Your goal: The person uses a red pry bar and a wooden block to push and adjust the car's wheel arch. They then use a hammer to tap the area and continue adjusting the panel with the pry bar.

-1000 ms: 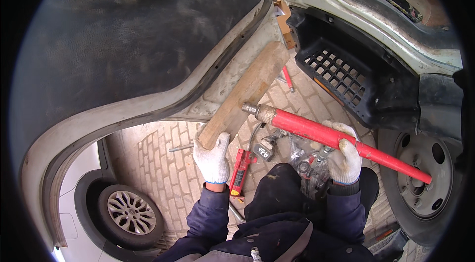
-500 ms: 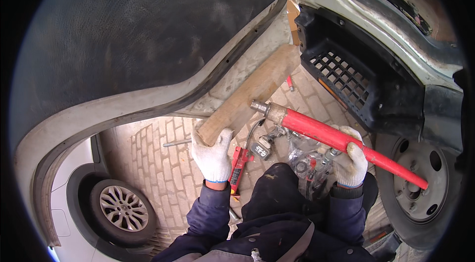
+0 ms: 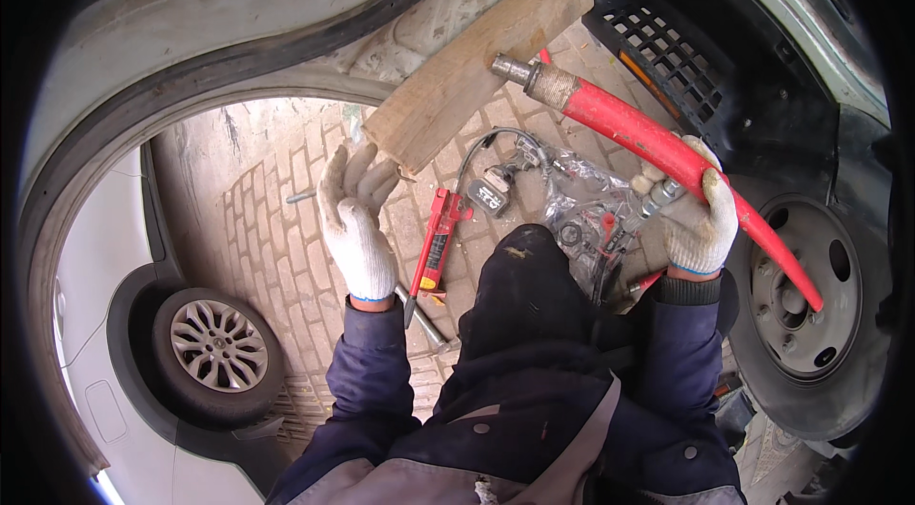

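Observation:
My right hand [image 3: 703, 219], in a white knitted glove, is closed around a red hydraulic ram [image 3: 634, 131]. Its threaded collar and bare metal tip point up and to the left. That tip meets or overlaps a wooden block [image 3: 477, 76]; I cannot tell whether it presses on it. The block lies slantwise along the lower edge of the pale body panel. Just below the block's near end is my left hand [image 3: 357, 229], gloved too, fingers spread and holding nothing. A metal hose coupling [image 3: 660, 198] shows beside my right fingers.
On the brick paving [image 3: 276, 210] lie a red hand pump [image 3: 438, 243], a black battery pack [image 3: 489, 195], a clear plastic bag [image 3: 586, 205] with fittings, and a metal bar [image 3: 424, 319]. A black step [image 3: 667, 57] and a wheel [image 3: 796, 286] stand right; a white car's wheel [image 3: 221, 351] is left.
My left hand has let go of the wooden block's near end and opened, moving left. The view has shifted, with the block and ram appearing higher. My right hand keeps its hold on the ram.

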The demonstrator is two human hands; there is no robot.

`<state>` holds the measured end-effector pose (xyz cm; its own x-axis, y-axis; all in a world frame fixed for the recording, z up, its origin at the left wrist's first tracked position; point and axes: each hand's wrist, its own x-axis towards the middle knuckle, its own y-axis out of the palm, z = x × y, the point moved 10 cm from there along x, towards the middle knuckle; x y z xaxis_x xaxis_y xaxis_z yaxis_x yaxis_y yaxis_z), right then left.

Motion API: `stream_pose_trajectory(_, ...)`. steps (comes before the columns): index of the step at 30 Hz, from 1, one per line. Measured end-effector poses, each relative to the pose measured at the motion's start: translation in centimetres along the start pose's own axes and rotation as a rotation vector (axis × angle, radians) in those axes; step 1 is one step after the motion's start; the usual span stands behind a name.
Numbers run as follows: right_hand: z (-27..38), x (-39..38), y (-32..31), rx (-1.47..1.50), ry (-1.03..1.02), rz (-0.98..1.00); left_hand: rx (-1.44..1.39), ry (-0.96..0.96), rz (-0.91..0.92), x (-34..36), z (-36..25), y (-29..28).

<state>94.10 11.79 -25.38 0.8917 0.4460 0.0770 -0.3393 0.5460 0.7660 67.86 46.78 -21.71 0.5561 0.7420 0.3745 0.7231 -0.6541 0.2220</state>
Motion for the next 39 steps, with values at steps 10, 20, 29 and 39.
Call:
stream_pose_trajectory(10,0.2,-0.4,0.8,-0.104,0.074,-0.002,1.195,-0.394,0.15,-11.6,20.1,-12.2)
stream_pose_trajectory(20,-0.1,-0.1,0.8,-0.058,0.138,0.091,1.957,0.255,0.934,-6.4,36.1,-0.2)
stream_pose_trajectory(29,0.0,-0.2,0.3,-0.061,0.128,0.007,2.07,-0.211,1.239,-6.4,44.5,-2.6)
stream_pose_trajectory(39,0.0,0.0,1.1,-0.075,0.127,0.047,1.76,-0.197,1.653,-6.9,46.1,-2.7)
